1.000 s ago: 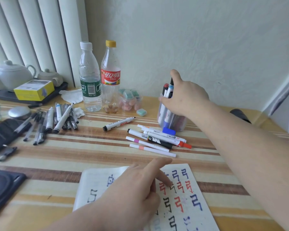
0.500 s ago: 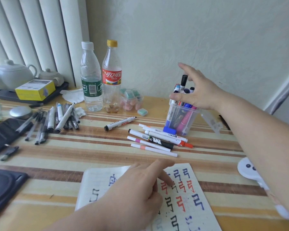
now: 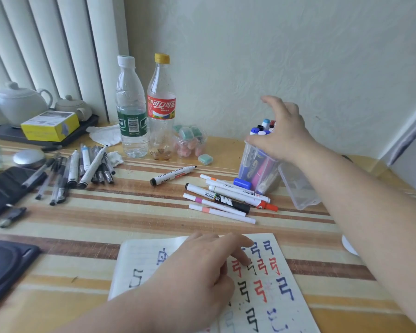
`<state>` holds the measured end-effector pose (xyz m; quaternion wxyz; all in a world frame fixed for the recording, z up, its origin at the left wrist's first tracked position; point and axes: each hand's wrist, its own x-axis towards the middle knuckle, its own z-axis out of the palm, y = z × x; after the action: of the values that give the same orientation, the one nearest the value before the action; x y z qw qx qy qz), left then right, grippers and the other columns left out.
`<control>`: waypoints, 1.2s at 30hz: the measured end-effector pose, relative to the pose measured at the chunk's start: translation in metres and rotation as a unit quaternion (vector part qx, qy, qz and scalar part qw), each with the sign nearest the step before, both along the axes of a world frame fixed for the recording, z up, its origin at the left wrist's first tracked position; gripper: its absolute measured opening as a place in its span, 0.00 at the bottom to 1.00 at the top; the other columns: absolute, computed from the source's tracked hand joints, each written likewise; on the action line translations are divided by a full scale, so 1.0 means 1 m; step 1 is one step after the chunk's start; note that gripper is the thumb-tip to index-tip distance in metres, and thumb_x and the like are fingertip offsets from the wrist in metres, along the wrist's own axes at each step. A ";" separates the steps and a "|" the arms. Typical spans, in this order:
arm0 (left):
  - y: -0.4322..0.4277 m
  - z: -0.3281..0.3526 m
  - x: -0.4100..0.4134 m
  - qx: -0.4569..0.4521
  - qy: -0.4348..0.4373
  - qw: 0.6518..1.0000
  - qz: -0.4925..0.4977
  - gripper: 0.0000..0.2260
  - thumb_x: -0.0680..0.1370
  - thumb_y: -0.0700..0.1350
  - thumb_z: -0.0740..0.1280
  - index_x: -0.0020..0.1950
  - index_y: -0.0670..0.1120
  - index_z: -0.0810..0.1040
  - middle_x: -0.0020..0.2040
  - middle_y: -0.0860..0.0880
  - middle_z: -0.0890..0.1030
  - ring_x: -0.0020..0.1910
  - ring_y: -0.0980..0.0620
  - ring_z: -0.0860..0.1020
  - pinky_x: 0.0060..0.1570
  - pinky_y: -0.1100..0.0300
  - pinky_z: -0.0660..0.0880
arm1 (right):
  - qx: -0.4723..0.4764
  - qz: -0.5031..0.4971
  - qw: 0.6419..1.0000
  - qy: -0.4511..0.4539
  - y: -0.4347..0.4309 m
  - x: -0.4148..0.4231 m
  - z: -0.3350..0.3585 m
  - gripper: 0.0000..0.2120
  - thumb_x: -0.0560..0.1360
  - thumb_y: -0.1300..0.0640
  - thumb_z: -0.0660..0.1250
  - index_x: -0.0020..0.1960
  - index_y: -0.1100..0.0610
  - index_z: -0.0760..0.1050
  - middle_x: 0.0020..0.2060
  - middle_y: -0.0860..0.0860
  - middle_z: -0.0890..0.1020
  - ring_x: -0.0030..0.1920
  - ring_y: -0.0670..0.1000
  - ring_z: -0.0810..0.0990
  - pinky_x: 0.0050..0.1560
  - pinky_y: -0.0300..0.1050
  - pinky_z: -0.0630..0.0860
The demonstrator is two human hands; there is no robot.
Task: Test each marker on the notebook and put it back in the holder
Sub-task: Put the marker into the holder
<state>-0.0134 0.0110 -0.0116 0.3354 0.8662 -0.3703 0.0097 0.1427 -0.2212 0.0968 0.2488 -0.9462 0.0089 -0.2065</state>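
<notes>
The right hand (image 3: 282, 133) hovers over the clear plastic marker holder (image 3: 255, 169) at the far right of the striped wooden table (image 3: 130, 212). Its fingers are spread and gently curved, and it holds nothing. One fingertip lies at the holder's rim, but contact cannot be confirmed. The holder stands tilted and contains several capped markers (image 3: 262, 131), caps up. The left hand (image 3: 199, 270) rests on the open white notebook (image 3: 281, 272), index finger extended onto the page and the other fingers loosely curled, gripping nothing.

The loose white-barrelled markers (image 3: 226, 200) lie on the table just in front of the holder, between it and the notebook. Their long axes run left to right, slanting toward the person at the right end. Both hands are near this group. The right hand is free while the left steadies the notebook, so the right is the likelier to make the next pick, closing across a barrel.
</notes>
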 end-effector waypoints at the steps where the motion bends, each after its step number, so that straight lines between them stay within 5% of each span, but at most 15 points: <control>1: 0.002 0.002 -0.001 0.007 0.008 1.000 -0.011 0.29 0.69 0.42 0.56 0.67 0.65 0.65 0.60 0.74 0.73 0.52 0.65 0.71 0.57 0.73 0.62 | 0.020 0.056 0.998 0.009 -0.005 -0.004 0.004 0.45 0.68 0.50 0.80 0.76 0.37 0.59 0.72 0.50 0.63 0.63 0.48 0.74 0.61 0.34 0.70; 4: 0.004 0.009 -0.004 0.004 0.010 1.000 -0.017 0.29 0.70 0.41 0.57 0.69 0.62 0.68 0.61 0.71 0.74 0.53 0.65 0.70 0.58 0.74 0.59 | 0.088 0.140 0.984 0.067 -0.033 -0.011 0.016 0.64 0.61 0.51 0.85 0.80 0.34 0.43 0.79 0.49 0.59 0.67 0.43 0.76 0.62 0.35 0.72; 7: 0.003 0.007 -0.003 0.011 0.019 1.000 -0.017 0.29 0.70 0.41 0.56 0.69 0.62 0.68 0.62 0.71 0.74 0.53 0.67 0.70 0.58 0.73 0.60 | 0.125 0.132 0.977 0.112 -0.048 -0.015 0.019 0.70 0.52 0.41 0.87 0.79 0.31 0.43 0.72 0.46 0.72 0.62 0.41 0.80 0.67 0.46 0.75; 11: 0.004 0.008 -0.004 0.004 0.020 1.000 -0.019 0.29 0.69 0.42 0.56 0.67 0.63 0.69 0.61 0.72 0.74 0.52 0.70 0.69 0.57 0.74 0.60 | 0.101 0.065 0.990 0.069 -0.036 -0.006 0.007 0.55 0.58 0.47 0.86 0.78 0.44 0.60 0.58 0.49 0.79 0.51 0.43 0.80 0.54 0.33 0.74; 14: 0.002 0.001 0.000 0.013 0.012 1.000 -0.009 0.30 0.68 0.41 0.58 0.65 0.66 0.65 0.59 0.76 0.73 0.51 0.72 0.70 0.54 0.73 0.63 | 0.131 0.038 0.990 0.042 -0.023 -0.002 -0.004 0.45 0.65 0.49 0.83 0.73 0.49 0.62 0.59 0.53 0.78 0.50 0.48 0.78 0.57 0.41 0.75; 19: -0.001 -0.012 0.004 0.011 0.003 1.000 0.004 0.33 0.66 0.41 0.62 0.66 0.68 0.62 0.55 0.79 0.72 0.47 0.70 0.72 0.50 0.68 0.68 | 0.128 0.044 0.989 0.060 -0.019 -0.011 0.000 0.53 0.69 0.52 0.80 0.81 0.51 0.48 0.64 0.50 0.74 0.54 0.47 0.80 0.60 0.39 0.71; 22: -0.001 -0.014 0.007 0.022 -0.002 1.000 0.007 0.33 0.68 0.41 0.64 0.66 0.69 0.61 0.56 0.80 0.72 0.47 0.71 0.72 0.50 0.67 0.69 | 0.090 0.034 0.993 0.073 -0.018 -0.028 0.005 0.60 0.68 0.46 0.81 0.83 0.48 0.41 0.62 0.42 0.73 0.55 0.39 0.76 0.58 0.30 0.64; 24: -0.001 -0.009 0.006 0.022 0.000 1.000 -0.001 0.32 0.69 0.41 0.63 0.66 0.69 0.61 0.57 0.78 0.73 0.47 0.70 0.72 0.52 0.68 0.68 | 0.117 -0.018 0.993 0.028 -0.020 -0.041 0.006 0.59 0.66 0.37 0.79 0.83 0.49 0.45 0.70 0.48 0.71 0.65 0.43 0.74 0.63 0.37 0.67; 26: 0.001 -0.001 0.002 0.018 0.008 1.000 -0.013 0.29 0.70 0.42 0.59 0.67 0.65 0.66 0.59 0.74 0.74 0.50 0.68 0.71 0.56 0.70 0.64 | 0.112 -0.113 0.987 -0.027 -0.024 -0.054 0.008 0.47 0.66 0.27 0.73 0.73 0.55 0.66 0.63 0.54 0.77 0.60 0.52 0.77 0.57 0.48 0.74; 27: 0.002 0.003 -0.001 0.017 0.013 1.000 -0.017 0.28 0.70 0.43 0.57 0.67 0.64 0.67 0.59 0.72 0.75 0.51 0.68 0.70 0.57 0.72 0.62 | 0.070 -0.150 0.986 -0.030 -0.027 -0.059 0.008 0.37 0.66 0.24 0.69 0.57 0.56 0.75 0.49 0.53 0.79 0.48 0.54 0.78 0.46 0.48 0.73; 29: 0.004 0.009 -0.005 0.014 0.011 1.000 -0.020 0.28 0.70 0.43 0.55 0.67 0.62 0.69 0.59 0.71 0.75 0.52 0.70 0.69 0.57 0.74 0.60 | -0.014 -0.181 0.983 0.009 -0.025 -0.070 0.007 0.34 0.67 0.22 0.65 0.34 0.54 0.67 0.29 0.51 0.69 0.32 0.56 0.70 0.32 0.46 0.62; 36: 0.005 0.011 -0.007 0.006 0.025 0.999 -0.021 0.27 0.69 0.43 0.56 0.66 0.61 0.72 0.51 0.76 0.73 0.51 0.73 0.67 0.56 0.76 0.59 | -0.103 -0.209 0.970 0.071 0.006 -0.073 0.005 0.36 0.62 0.19 0.66 0.36 0.54 0.72 0.32 0.51 0.77 0.32 0.52 0.75 0.29 0.43 0.63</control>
<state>-0.0203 0.0155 -0.0005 0.3393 0.8602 -0.3800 -0.0212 0.0695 -0.2155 0.1020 0.0997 -0.9561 0.2031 -0.1860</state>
